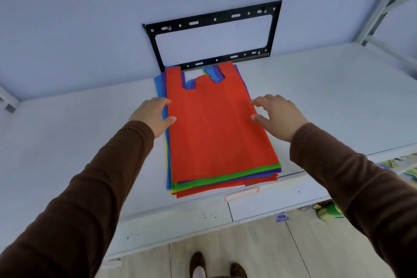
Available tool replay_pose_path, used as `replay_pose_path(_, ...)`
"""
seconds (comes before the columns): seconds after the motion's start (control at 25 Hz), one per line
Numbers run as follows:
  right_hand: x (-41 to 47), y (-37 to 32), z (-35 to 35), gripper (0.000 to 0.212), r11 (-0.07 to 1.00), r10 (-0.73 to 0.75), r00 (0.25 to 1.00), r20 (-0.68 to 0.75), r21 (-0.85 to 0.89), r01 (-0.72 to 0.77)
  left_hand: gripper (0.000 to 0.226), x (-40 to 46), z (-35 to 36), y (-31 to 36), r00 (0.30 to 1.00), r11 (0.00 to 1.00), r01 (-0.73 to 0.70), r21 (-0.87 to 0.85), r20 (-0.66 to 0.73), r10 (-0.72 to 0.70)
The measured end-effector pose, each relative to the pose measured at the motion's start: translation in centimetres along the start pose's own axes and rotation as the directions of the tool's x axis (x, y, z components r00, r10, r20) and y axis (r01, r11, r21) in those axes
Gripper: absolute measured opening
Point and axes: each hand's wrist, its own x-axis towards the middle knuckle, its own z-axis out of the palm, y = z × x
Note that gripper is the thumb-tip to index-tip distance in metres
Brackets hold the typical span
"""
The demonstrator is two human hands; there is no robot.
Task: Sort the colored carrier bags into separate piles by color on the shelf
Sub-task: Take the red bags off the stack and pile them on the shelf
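A single stack of flat carrier bags lies in the middle of the white shelf (pixel 79 142). A red bag (pixel 216 128) is on top, handles pointing to the wall. Green (pixel 225 177), purple, blue (pixel 160 84) and yellow edges show beneath it. My left hand (pixel 153 115) is at the stack's left edge, thumb touching the red bag, fingers relaxed. My right hand (pixel 276 114) hovers at the right edge with fingers spread, fingertips at the bag's border. Neither hand grips anything.
A black metal bracket frame (pixel 212 18) is fixed to the wall right behind the stack. A grey shelf upright (pixel 388 2) stands at the far right. A red-edged label (pixel 241 194) sits on the shelf's front edge. Colourful items (pixel 329 210) lie lower right.
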Motion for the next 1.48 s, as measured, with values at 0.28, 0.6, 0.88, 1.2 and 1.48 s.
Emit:
replay_pose_path(0.28, 2.1, -1.0, 1.3, 0.05, 0.986, 0.167, 0.986, 0.02, 0.02, -0.167, 0.065, 5.2, 1.6, -1.7, 0.997, 0.997, 0.072, 0.026, -0.001, -0.072)
replay_pose_path(0.6, 0.3, -2.9, 2.2, 0.064, 0.996, -0.028, 0.996, 0.083, 0.086, 0.021, 0.071, 3.0, 1.2, 0.6, 0.921, 0.919, -0.388, -0.074, -0.008, 0.388)
replay_pose_path(0.88, -7.0, -2.9, 2.7, 0.077, 0.977, -0.139, 0.97, 0.202, 0.189, 0.1, 0.079, -6.4, 2.5, 2.7, 0.764, 0.781, -0.624, -0.025, 0.192, 0.616)
replay_pose_path(1.2, -10.1, -1.1, 4.1, 0.062, 0.956, 0.025, 0.99, 0.138, 0.285, -0.064, 0.07, -8.2, 3.9, 0.6, 0.749, 0.763, -0.645, -0.039, 0.162, 0.642)
replay_pose_path(1.48, -10.3, -1.6, 4.2, 0.061, 0.954, 0.121, 0.987, 0.107, 0.261, -0.145, 0.067, -7.4, 3.5, 0.3, 0.76, 0.775, -0.628, -0.075, 0.154, 0.631)
